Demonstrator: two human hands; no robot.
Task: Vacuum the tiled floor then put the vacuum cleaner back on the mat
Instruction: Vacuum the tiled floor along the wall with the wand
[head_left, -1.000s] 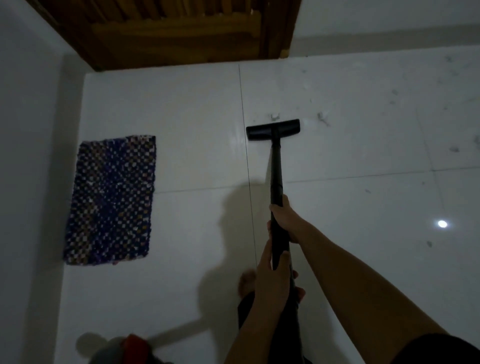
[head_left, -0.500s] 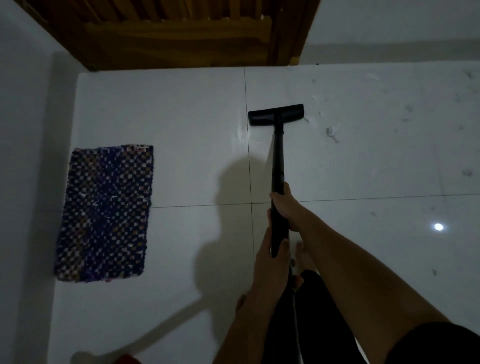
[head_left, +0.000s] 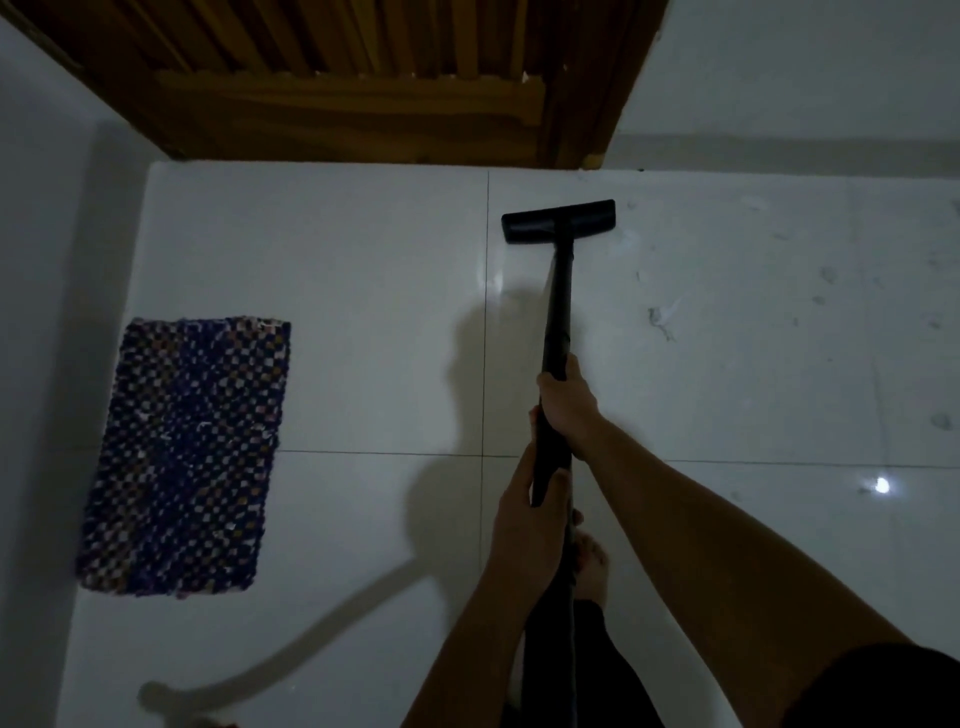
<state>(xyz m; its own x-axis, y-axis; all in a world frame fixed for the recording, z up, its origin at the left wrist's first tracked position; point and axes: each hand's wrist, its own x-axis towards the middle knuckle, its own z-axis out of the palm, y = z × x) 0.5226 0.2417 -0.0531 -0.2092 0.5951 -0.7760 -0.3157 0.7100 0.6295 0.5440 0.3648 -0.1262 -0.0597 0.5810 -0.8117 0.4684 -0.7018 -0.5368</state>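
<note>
The black vacuum wand (head_left: 559, 306) runs away from me over the white tiled floor (head_left: 363, 260), ending in a flat black floor head (head_left: 559, 221) near the far wall. My right hand (head_left: 567, 402) grips the wand higher up. Just below it my left hand (head_left: 527, 525) grips the wand's near end. A blue and white checkered mat (head_left: 187, 452) lies on the floor at the left, with nothing on it. Grey dust and lint (head_left: 661, 319) is scattered on the tiles right of the wand. The vacuum's body is out of view.
A wooden door and frame (head_left: 363, 88) stands beyond the floor head. A white wall runs along the left edge (head_left: 47, 312). My bare foot (head_left: 592, 564) stands under the wand. The hose's shadow curves across the floor at bottom left (head_left: 291, 660).
The floor head has slid forward toward the door over the tiles, past the small white scraps. I have stepped forward; the mat now lies farther back and lower in view.
</note>
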